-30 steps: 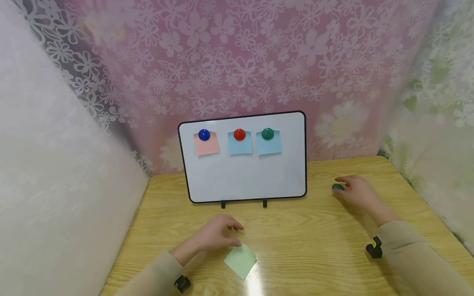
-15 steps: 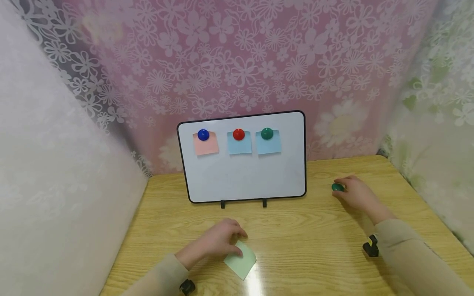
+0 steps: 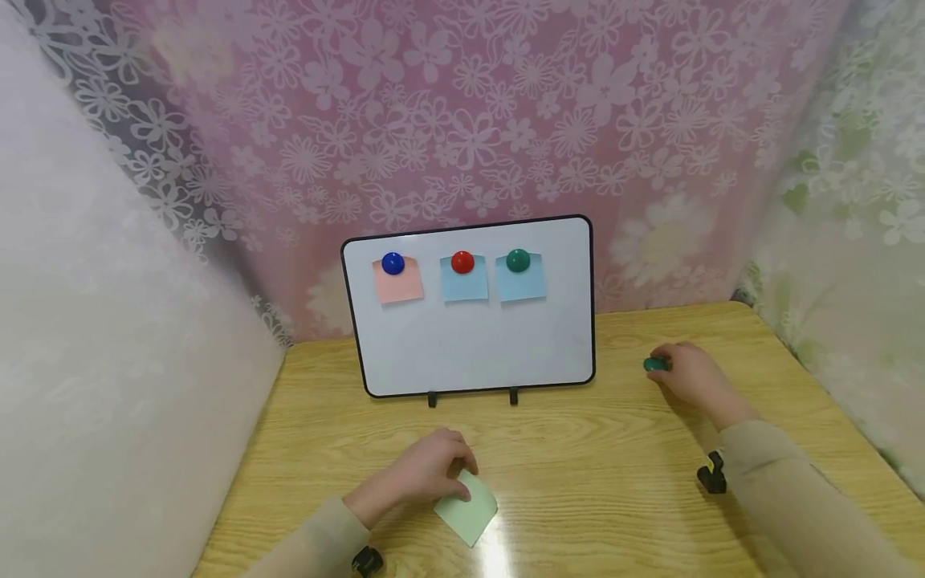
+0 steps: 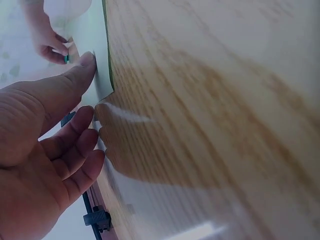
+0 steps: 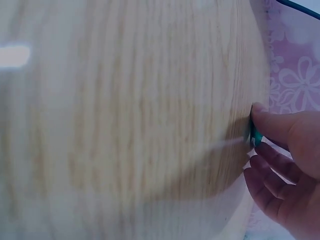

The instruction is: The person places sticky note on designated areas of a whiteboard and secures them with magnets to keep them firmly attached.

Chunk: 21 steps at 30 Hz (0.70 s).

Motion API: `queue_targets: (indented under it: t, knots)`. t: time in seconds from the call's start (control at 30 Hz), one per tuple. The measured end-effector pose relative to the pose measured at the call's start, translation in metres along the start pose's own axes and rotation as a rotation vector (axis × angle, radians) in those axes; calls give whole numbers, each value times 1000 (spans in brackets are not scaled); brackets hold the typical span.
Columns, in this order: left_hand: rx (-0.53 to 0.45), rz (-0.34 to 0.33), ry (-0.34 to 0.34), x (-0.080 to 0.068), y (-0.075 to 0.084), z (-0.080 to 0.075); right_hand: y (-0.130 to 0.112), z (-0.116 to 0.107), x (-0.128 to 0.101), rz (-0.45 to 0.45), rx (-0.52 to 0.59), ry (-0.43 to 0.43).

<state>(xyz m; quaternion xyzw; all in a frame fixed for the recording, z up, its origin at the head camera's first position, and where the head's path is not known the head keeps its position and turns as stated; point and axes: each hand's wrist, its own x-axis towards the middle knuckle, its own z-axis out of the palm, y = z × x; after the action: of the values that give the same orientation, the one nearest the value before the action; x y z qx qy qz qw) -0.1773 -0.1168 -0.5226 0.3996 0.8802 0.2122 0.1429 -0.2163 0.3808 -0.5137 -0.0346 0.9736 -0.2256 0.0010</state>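
Note:
My left hand (image 3: 428, 466) is over a light green sticky note (image 3: 468, 518) lying on the table. Its thumb rests on the note near the upper corner, while the other fingers bend down to the tabletop just past the paper's edge; the left wrist view shows the note (image 4: 101, 35) under the thumb. Far to the right, my right hand (image 3: 695, 376) pinches a round green magnet (image 3: 654, 364) between thumb and fingers, low over the table. The right wrist view has this magnet (image 5: 256, 135) partly hidden by the fingertips.
A whiteboard (image 3: 477, 345) stands on small black feet at the back. On it, a blue magnet (image 3: 393, 262) holds a pink note (image 3: 400, 287); red (image 3: 462, 262) and green (image 3: 518, 260) magnets hold blue notes. Floral curtains surround the wooden table (image 3: 578, 482).
My left hand has come down and its thumb has moved onto the green note. My right fingers have closed on the green magnet, which stays at about the same spot.

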Motion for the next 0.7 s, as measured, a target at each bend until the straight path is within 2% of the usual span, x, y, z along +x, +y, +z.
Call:
queue_targets:
  t: [0.23,0.4,0.7]
  knots:
    - [-17,3,-4,2,-1,2,-1,0,6,26,1,1]
    - [-22,-22,-10,3,1,1,-4,-1,8,22,-23,14]
    - [-35,-80,-26,4,7,-3,-4,3,8,64,1,22]
